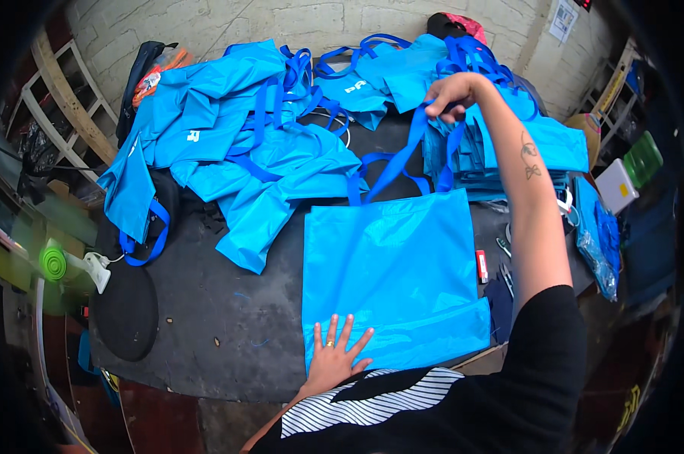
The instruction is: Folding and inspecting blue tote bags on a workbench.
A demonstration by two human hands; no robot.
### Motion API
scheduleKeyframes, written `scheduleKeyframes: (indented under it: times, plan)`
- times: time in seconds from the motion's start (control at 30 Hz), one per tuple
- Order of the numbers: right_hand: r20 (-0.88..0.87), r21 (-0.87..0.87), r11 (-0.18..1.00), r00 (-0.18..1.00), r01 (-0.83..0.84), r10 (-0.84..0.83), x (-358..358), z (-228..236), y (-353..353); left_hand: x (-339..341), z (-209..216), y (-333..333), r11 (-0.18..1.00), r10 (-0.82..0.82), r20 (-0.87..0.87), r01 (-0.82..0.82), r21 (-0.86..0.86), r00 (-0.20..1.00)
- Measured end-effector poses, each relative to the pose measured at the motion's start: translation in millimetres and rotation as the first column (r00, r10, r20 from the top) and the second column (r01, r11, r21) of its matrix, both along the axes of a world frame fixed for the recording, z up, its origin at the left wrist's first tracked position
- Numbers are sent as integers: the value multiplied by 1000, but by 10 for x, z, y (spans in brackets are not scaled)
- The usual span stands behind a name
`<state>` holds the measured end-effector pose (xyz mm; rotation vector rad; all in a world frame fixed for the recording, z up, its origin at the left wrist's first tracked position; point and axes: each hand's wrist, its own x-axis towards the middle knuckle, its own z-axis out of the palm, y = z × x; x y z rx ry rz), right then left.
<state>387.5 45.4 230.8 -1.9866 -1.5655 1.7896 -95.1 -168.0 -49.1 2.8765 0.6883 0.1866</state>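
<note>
Dark, scuffed worktable (221, 303), littered with thread scraps. Under the left hand (334, 356): a flat blue tote bag (391, 272), spread square on the table. Left hand open, fingers splayed, palm pressed on the bag's near edge, gripping nothing. Right hand (451, 94) raised far across the table, fingers closed around the bag's blue strap handles (402, 155), pulled taut away from the body.

Beyond and left of the left hand: a loose heap of blue bags (236, 144), tumbled and overlapping. Just beneath and beside the right hand: a neater stack of folded blue bags (508, 155). Near the right forearm, on the table edge: a small red object (482, 266) and scissors (504, 246), hard to make out. Far left of the left hand: a green spool (53, 265) on a white stand, and a black round pad (126, 310). Behind everything, a pale block wall (281, 23); wooden frame (62, 98) leaning at far left; cluttered shelving (621, 91) at far right.
</note>
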Motion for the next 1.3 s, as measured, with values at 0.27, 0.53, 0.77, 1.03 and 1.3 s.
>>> scheduleKeyframes:
  times: [0.27,0.53,0.77,1.03,1.3]
  plan:
    - [172,223,962,978,-159,122,-167,56,8,4,43,-5,1000,7,-6,-7,-4,1000]
    - [-105,477,874,993,94,-50,-458,-76,103,1,41,-8,1000,13,11,-13,17,1000]
    - [222,545,838,970,-37,-102,-882,-243,88,-10,37,-4,1000,8,27,-8,2,1000]
    - [621,-117,672,474,-731,624,-1613,-1873,-891,60,424,231,971,-24,225,77,-227,974]
    - [-153,659,711,969,245,-193,-1149,-1028,-465,1089,352,358,946,-100,466,229,-228,879]
